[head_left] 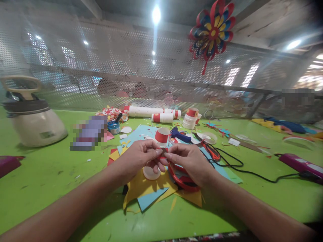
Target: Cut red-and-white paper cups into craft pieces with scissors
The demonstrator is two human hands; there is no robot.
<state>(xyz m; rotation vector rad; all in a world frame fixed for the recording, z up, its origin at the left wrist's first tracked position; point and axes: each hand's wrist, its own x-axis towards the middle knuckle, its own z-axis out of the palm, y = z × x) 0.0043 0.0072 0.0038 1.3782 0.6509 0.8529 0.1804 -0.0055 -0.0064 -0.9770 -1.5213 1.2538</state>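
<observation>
Between both sets of fingertips is a small dark red piece (163, 153), perhaps paper. My left hand (142, 156) pinches its left side, thumb on top. My right hand (188, 159) pinches the right side. Just behind them stands a red and white paper cup (162, 136). Below my left fingers lies a white round disc (151, 173). Red-handled scissors (185, 185) rest under my right hand, partly hidden by it. Yellow paper scraps (148, 186) and a light blue paper piece (152, 199) spread beneath the hands.
A blue glue gun (181, 135) lies behind my right hand near a black cord (233, 164). Cup stacks (163, 118) line the back. To the left stand a phone (91, 132), a blue jar (114, 127) and a large pot (36, 124). A paper flower (213, 33) hangs above.
</observation>
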